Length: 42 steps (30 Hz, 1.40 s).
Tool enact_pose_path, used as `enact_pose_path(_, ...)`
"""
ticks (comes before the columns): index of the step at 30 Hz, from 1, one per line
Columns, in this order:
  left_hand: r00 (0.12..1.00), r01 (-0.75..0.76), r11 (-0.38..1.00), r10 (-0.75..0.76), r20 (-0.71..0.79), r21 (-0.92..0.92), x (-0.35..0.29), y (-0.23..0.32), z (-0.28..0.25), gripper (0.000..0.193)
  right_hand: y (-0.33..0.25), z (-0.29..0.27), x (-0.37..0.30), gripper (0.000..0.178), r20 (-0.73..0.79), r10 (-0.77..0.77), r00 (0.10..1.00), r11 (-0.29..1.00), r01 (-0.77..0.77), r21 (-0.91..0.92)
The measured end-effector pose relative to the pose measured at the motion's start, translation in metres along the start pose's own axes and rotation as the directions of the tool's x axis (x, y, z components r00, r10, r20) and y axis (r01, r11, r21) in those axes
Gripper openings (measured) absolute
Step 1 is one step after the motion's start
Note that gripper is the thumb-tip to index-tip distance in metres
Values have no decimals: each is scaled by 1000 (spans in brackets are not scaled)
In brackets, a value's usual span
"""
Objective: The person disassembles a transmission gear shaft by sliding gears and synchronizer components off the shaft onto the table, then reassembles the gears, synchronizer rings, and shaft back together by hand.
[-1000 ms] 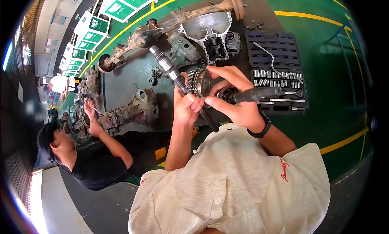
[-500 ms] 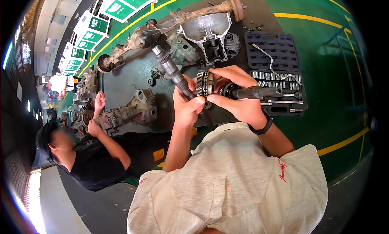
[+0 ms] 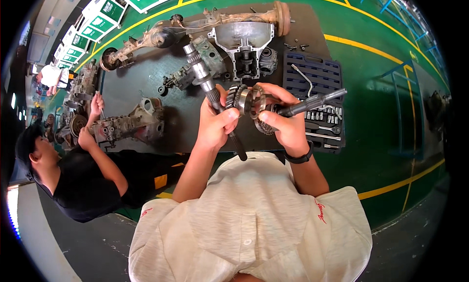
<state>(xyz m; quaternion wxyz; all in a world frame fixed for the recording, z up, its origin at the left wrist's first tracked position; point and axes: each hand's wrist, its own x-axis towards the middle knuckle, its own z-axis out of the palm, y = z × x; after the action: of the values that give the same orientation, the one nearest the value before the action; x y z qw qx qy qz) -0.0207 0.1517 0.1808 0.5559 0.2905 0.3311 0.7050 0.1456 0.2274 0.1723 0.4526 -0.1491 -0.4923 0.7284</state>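
Note:
My left hand (image 3: 213, 124) is closed round a long splined gear shaft (image 3: 199, 67), which slants from upper left to lower right. With its thumb and fingers it also grips a helical gear (image 3: 234, 97) with a smooth bright collar. Just to the right, my right hand (image 3: 289, 125) is closed round a second splined shaft (image 3: 320, 101) pointing right. A toothed ring (image 3: 264, 127) sits at that shaft's inner end, between thumb and fingers. A narrow gap separates the collar from the ring. My fingers partly hide both shafts.
An opened gearbox housing (image 3: 244, 32) and a long rusty axle (image 3: 215, 23) lie at the table's far side. A socket set case (image 3: 312, 69) is on the right. Leftward, a person in black (image 3: 88, 179) works by another gearbox casing (image 3: 129, 123).
The helical gear and the toothed ring, close together before, are now apart. The right shaft's outer end has swung up and away. The whole view has shifted.

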Motion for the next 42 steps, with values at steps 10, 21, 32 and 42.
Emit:
enact_pose_path(10, 998, 60, 998, -60, 18, -9, -2, -2, -11, 71, 26, -19, -5, 60, 154, 156, 976, 809, -216, 547)
enact_pose_path(21, 984, -92, 995, 97, -151, 39, -12, -14, 1, 44, 29, -10, 22, 56, 65, 164, 984, 462, -134, 877)
enact_pose_path(32, 923, -327, 926, 356, -149, 190, -10, -29, 26, 46, 15, 16, 28, 55, 1, 4, 1000, 735, -4, 678)
enact_pose_path(42, 924, -308, 921, 350, -156, 240, -11, -27, 28, 45, 9, 23, 20, 58, -77, -70, 995, 844, 100, 527)
